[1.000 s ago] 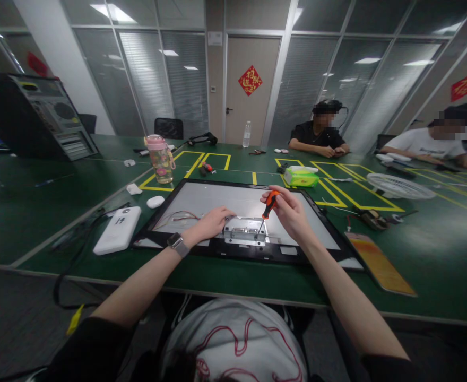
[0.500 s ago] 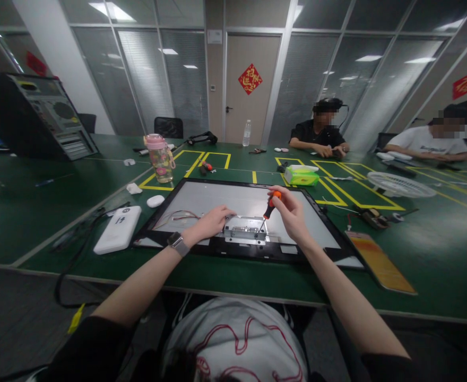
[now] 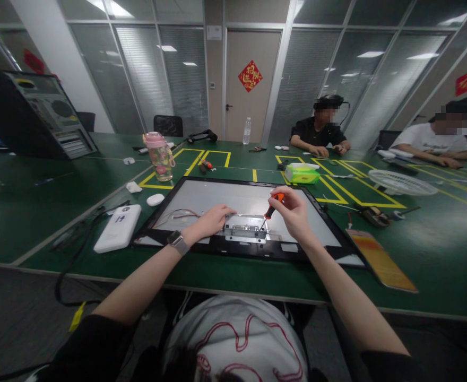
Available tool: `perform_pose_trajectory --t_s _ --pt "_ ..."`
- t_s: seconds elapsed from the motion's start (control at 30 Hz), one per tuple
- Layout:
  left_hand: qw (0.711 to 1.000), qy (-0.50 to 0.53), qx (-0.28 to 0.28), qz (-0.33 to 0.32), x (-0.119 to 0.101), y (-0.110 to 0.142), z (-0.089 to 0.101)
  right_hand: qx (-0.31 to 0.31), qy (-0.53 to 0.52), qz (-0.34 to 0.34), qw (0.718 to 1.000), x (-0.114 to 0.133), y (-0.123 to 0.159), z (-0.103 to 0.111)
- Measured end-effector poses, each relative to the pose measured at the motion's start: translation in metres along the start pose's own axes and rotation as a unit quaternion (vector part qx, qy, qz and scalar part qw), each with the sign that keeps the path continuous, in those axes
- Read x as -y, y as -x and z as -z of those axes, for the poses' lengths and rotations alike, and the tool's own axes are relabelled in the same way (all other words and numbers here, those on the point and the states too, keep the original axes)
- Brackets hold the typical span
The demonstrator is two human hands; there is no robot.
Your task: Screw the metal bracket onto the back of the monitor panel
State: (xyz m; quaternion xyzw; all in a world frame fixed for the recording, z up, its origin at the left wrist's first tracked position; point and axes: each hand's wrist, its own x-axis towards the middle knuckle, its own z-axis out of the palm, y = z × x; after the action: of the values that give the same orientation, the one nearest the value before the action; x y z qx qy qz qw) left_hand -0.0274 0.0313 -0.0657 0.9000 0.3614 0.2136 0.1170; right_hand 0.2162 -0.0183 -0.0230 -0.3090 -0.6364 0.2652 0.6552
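Observation:
My right hand (image 3: 295,212) is closed around the orange-and-black handle of a screwdriver (image 3: 272,208). The tool leans, its shaft pointing down to the right end of a silver metal bracket (image 3: 243,233). Whether the tip sits in a screw is too small to tell. My left hand (image 3: 212,220), with a watch at the wrist, grips the bracket's left end, fingers along its far edge. Beneath the bracket lies a flat display panel (image 3: 217,192) with a black frame and a pale grey face. Thin wires (image 3: 178,216) run over the panel's left part.
Left of the panel lie a white power bank (image 3: 118,229), a small white case (image 3: 155,200) and a crumpled tissue (image 3: 133,187). A pink-lidded bottle (image 3: 161,159) and a green tissue pack (image 3: 302,173) stand beyond. An amber strip (image 3: 380,260) lies right. Two people sit across the table.
The screwdriver and my right hand have shifted very slightly right, the handle leaning more. My left hand keeps its place on the bracket. Across the table, the people's hands have moved.

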Motion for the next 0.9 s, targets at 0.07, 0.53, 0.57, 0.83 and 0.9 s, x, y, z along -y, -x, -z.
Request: perform_pose_trajectory --t_s 0.07,0.53,0.57,0.83,0.9 --pt "1.000 -0.001 0.000 0.001 -0.0011 0.0001 0.0008 0.004 -0.016 -0.012 1.000 -0.0002 0.0001 0.0000" --pt "1.000 -0.007 -0.002 -0.004 0.0015 0.0009 -0.0008 0.011 -0.027 -0.026 0.999 -0.0014 0.0020 -0.0021" --pt "1.000 -0.006 -0.005 -0.006 0.0020 0.0010 -0.0010 0.007 -0.020 -0.021 1.000 -0.0010 0.0019 -0.0020" --pt "1.000 0.002 -0.003 -0.004 0.0010 0.0015 -0.0006 0.040 -0.089 -0.061 0.993 0.0010 0.0012 -0.0011" --pt "1.000 0.000 -0.001 -0.002 0.0004 0.0013 -0.0005 0.038 -0.075 -0.051 0.995 -0.0003 0.0013 -0.0008"
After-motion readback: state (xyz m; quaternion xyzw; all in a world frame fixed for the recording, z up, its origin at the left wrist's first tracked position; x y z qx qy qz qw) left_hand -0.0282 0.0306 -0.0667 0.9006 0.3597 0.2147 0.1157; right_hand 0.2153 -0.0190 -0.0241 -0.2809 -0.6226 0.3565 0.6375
